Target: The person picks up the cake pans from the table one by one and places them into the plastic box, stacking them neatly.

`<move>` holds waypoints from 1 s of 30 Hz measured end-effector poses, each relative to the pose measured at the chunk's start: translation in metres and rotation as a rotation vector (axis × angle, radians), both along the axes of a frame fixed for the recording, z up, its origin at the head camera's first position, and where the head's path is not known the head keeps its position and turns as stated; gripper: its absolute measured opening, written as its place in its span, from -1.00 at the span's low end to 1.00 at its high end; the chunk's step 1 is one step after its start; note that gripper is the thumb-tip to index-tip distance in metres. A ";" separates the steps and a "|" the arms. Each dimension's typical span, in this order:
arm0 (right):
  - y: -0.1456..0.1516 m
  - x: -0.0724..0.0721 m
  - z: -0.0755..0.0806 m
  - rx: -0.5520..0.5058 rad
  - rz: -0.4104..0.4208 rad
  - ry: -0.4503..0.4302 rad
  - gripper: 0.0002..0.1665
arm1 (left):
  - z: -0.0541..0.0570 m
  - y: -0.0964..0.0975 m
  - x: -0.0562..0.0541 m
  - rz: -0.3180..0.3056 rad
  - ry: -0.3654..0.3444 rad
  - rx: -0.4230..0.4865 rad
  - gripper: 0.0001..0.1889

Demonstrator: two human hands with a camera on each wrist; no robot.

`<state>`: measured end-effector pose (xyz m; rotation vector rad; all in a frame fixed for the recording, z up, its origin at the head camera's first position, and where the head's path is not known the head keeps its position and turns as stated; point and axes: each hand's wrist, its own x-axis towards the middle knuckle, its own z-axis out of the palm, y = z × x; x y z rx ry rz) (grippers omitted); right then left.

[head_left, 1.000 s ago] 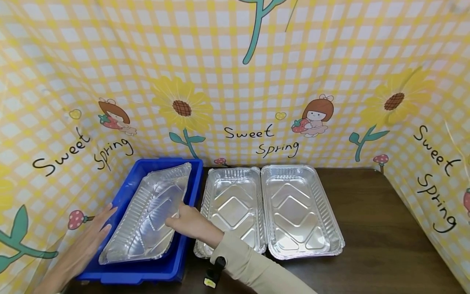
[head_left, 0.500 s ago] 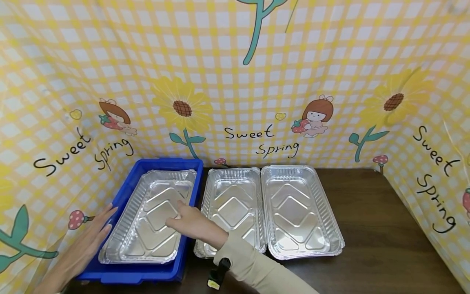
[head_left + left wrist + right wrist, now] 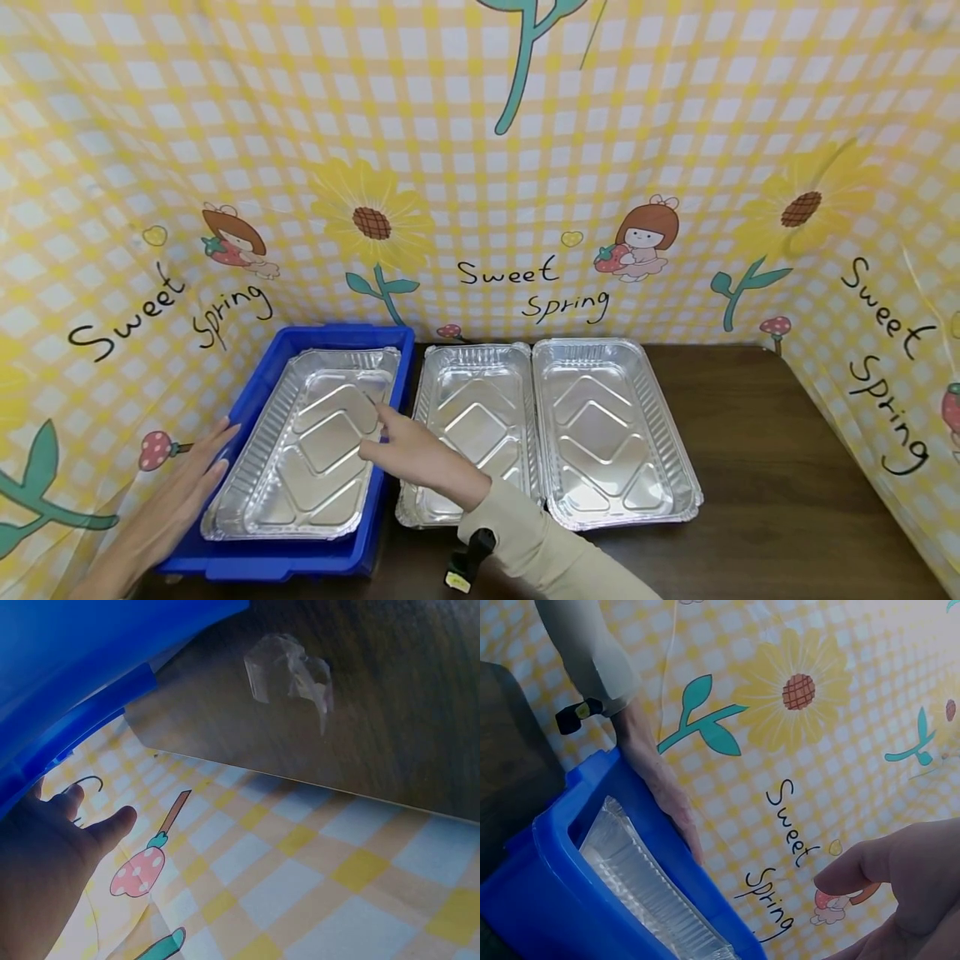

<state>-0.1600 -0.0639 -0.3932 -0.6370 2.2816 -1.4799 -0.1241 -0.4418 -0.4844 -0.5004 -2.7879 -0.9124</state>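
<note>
A rectangular foil tray [image 3: 322,450] lies flat inside a blue plastic bin [image 3: 258,568] at the left of the table. My left hand [image 3: 176,500] is at the bin's left side with straight fingers; the left wrist view shows this hand [image 3: 52,862] under the bin's rim. Over the foil tray's right edge hovers my right hand [image 3: 412,450], thumb and forefinger apart, gripping nothing. In the right wrist view, the right hand [image 3: 915,892] has its thumb spread, and the foil tray [image 3: 637,877] shows inside the bin [image 3: 547,892].
Two more foil trays, a middle one [image 3: 476,429] and a right one [image 3: 600,437], stand side by side on the dark wooden table [image 3: 757,467]. Checked cloth [image 3: 480,208] hangs around three sides. A clear crumpled plastic scrap [image 3: 296,667] clings to the wood.
The foil tray, earlier tilted with its right side raised by my right hand, has settled flat in the bin. That hand let go and shifted right; my left hand stayed.
</note>
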 end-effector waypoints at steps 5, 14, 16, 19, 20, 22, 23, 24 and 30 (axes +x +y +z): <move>0.007 0.002 0.004 0.001 -0.008 -0.034 -0.11 | -0.001 0.000 0.000 -0.004 0.012 0.005 -0.44; 0.020 0.002 0.008 -0.056 -0.043 -0.070 -0.12 | -0.001 0.000 0.000 -0.005 0.007 0.002 -0.45; 0.022 0.002 0.008 -0.066 -0.039 -0.073 -0.12 | -0.001 0.000 0.001 -0.002 0.005 0.000 -0.45; 0.025 0.002 0.008 -0.065 -0.036 -0.079 -0.11 | -0.002 -0.001 0.002 0.003 -0.001 -0.003 -0.44; 0.026 0.002 0.008 -0.066 -0.036 -0.083 -0.11 | -0.002 -0.001 0.002 0.004 -0.002 -0.005 -0.44; 0.028 0.001 0.008 -0.074 -0.037 -0.093 -0.12 | -0.002 -0.001 0.002 0.007 -0.007 -0.006 -0.44; 0.029 0.001 0.008 -0.078 -0.038 -0.097 -0.12 | -0.002 -0.001 0.002 0.008 -0.010 -0.007 -0.44; 0.030 0.001 0.008 -0.087 -0.042 -0.099 -0.13 | -0.002 -0.001 0.002 0.010 -0.012 -0.008 -0.44; 0.039 -0.002 0.006 -0.123 -0.079 -0.098 -0.15 | -0.001 -0.002 0.000 0.008 -0.007 -0.009 -0.44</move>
